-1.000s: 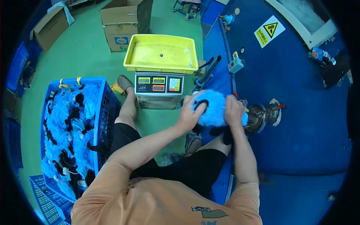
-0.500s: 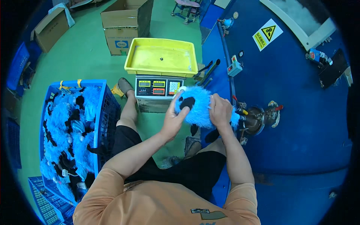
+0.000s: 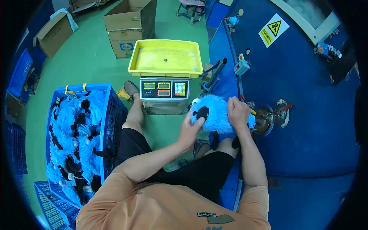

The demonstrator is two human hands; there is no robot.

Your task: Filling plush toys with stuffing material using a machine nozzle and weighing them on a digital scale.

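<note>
A furry blue plush toy (image 3: 215, 115) with a black patch and white ball eyes is held between my two hands, in front of the metal nozzle fitting (image 3: 264, 119) on the blue machine. My left hand (image 3: 188, 131) grips its face end, thumb pressed on the black patch. My right hand (image 3: 238, 113) is closed around the toy's other end, close to the fitting. Whether the nozzle sits inside the toy is hidden by fur and my hand. Black limbs of the toy dangle underneath, above my right knee.
On my left stands a blue crate (image 3: 106, 115) full of similar plush toys. Ahead, a yellow tray (image 3: 165, 71) rests on a digital scale (image 3: 165, 89). Cardboard boxes (image 3: 124, 30) stand farther off. The blue machine panel (image 3: 306, 142) with a control box (image 3: 241, 67) fills the right side.
Both hands have shifted right with the plush toy, bringing it nearer the metal fitting. The grip of each hand stays much the same. The whole view has moved slightly.
</note>
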